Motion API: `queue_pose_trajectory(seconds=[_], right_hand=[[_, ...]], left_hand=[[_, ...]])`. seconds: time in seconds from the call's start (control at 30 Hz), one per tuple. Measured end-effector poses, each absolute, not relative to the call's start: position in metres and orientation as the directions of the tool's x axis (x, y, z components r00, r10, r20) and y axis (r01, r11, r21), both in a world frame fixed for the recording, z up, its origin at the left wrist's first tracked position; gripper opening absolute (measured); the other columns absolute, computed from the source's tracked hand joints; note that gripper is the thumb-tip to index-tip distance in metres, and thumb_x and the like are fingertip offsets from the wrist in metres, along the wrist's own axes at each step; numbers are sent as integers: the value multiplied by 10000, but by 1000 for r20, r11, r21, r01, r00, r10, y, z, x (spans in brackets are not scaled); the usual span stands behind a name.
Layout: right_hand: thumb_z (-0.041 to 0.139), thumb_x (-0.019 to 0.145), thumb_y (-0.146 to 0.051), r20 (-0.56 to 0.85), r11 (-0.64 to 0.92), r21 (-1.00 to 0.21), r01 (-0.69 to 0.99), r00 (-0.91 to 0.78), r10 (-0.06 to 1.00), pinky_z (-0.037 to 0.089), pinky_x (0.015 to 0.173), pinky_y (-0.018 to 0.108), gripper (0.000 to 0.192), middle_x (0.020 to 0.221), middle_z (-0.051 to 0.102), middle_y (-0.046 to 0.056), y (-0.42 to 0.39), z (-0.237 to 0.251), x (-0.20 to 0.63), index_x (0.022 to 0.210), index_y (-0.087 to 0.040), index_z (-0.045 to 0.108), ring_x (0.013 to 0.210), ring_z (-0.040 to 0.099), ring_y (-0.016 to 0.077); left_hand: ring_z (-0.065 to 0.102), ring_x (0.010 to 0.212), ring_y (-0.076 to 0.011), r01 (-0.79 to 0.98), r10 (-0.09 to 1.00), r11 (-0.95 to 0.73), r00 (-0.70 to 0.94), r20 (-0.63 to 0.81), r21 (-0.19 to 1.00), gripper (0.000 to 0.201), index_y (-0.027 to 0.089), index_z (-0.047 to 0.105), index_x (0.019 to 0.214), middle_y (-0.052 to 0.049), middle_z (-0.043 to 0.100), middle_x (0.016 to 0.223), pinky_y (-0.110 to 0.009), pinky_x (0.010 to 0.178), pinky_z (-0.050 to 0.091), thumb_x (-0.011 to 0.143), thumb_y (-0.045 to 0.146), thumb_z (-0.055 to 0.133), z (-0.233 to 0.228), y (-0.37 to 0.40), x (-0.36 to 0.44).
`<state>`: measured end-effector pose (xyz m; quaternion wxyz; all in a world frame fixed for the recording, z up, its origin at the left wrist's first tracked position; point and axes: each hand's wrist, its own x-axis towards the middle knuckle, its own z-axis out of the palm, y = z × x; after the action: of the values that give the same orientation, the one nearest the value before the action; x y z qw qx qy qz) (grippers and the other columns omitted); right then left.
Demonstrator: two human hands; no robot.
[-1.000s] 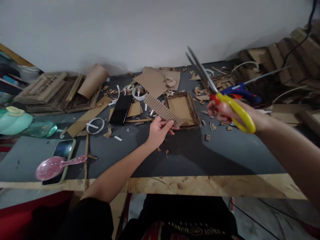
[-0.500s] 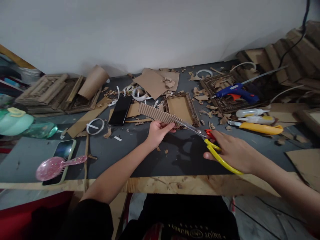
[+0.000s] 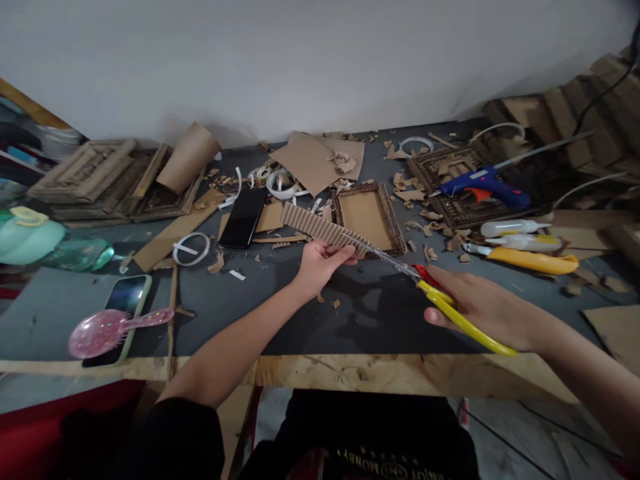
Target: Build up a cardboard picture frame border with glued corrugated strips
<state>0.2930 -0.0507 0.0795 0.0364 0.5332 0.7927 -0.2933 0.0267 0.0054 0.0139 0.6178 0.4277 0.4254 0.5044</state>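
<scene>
Between the thumb and fingers of my left hand (image 3: pixel 323 268) is a strip of corrugated cardboard (image 3: pixel 315 225), its ridges facing up. My right hand (image 3: pixel 487 307) is closed round the yellow handles of a pair of scissors (image 3: pixel 465 321). The scissor blades point left and lie along the strip's right end; how far they are into it I cannot make out. Just behind the strip, a shallow rectangular cardboard tray (image 3: pixel 403 243) with a ridged rim lies flat on the table.
A black phone (image 3: pixel 243 219) and a tape roll (image 3: pixel 191 249) lie left. A pink hairbrush (image 3: pixel 103 333) rests on another phone (image 3: pixel 131 293). To the right are a blue glue gun (image 3: pixel 483 183), small bottles (image 3: pixel 523 242) and a yellow cutter (image 3: pixel 537 260). Cardboard scraps litter the back.
My right hand and the scissors have shifted slightly right and down, with the scissor handles closer together. My left hand still grips the strip, and the whole view has moved a little.
</scene>
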Motion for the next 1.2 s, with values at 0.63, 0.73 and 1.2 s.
queue_pose_trajectory(seconds=[0.63, 0.73, 1.2], right_hand=[[333, 846, -871, -413, 211, -438, 874, -405, 816, 403, 613, 328, 689, 742, 640, 69, -41, 85, 289, 839, -226, 576, 660, 605, 229], [280, 859, -870, -444, 212, -403, 890, -393, 805, 396, 601, 329, 706, 712, 635, 74, -40, 89, 285, 795, -226, 560, 634, 597, 225], [207, 869, -859, -446, 184, -403, 897, -368, 816, 325, 564, 317, 710, 602, 594, 65, -44, 83, 280, 695, -242, 512, 529, 539, 197]], left_hand=[[789, 810, -279, -205, 975, 167, 179, -131, 964, 542, 108, 761, 841, -145, 794, 864, -345, 727, 678, 598, 570, 903, 14, 6, 23], [788, 819, -287, -188, 975, 174, 171, -142, 967, 561, 106, 754, 837, -153, 793, 877, -356, 735, 678, 581, 581, 904, 14, 6, 23], [777, 673, -269, -150, 982, 146, 139, -125, 978, 599, 119, 702, 778, -102, 739, 643, -276, 564, 644, 593, 667, 859, 17, 17, 16]])
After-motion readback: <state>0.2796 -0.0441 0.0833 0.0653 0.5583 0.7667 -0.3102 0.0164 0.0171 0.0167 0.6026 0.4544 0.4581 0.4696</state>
